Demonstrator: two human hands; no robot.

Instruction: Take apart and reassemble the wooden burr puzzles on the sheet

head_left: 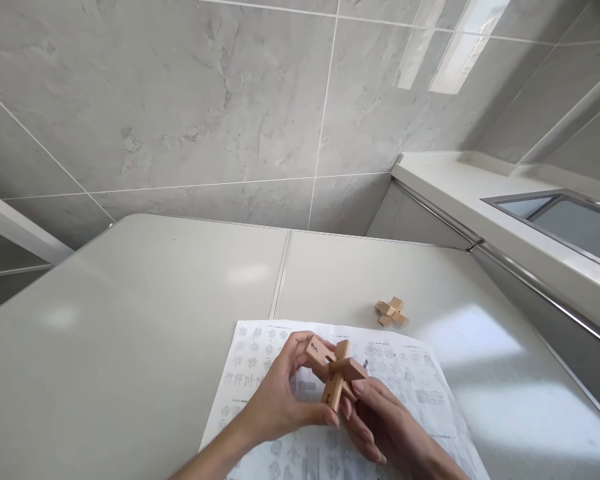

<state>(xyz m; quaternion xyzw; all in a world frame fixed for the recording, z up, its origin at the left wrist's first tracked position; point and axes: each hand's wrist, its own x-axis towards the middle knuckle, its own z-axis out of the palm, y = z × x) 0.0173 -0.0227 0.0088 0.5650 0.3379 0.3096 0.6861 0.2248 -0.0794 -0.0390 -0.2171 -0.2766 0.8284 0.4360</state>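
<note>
Both hands grip a wooden burr puzzle (334,373) of interlocking notched sticks, with handwritten numbers on some stick ends. My left hand (280,393) curls around its left side, thumb at the lower stick and fingers behind the upper left one. On the right side, my right hand (380,420) pinches a stick between thumb and fingers. Beneath the hands lies a printed sheet (220,427) with rows of small puzzle diagrams. Some of the fingers behind the puzzle are hidden.
A second, smaller wooden cross-shaped puzzle (392,312) rests on the white table (130,347) beyond the sheet. A seam runs across the tabletop. To the right stands a counter (445,177) with a sink (570,217); a grey tiled wall (180,100) rises behind.
</note>
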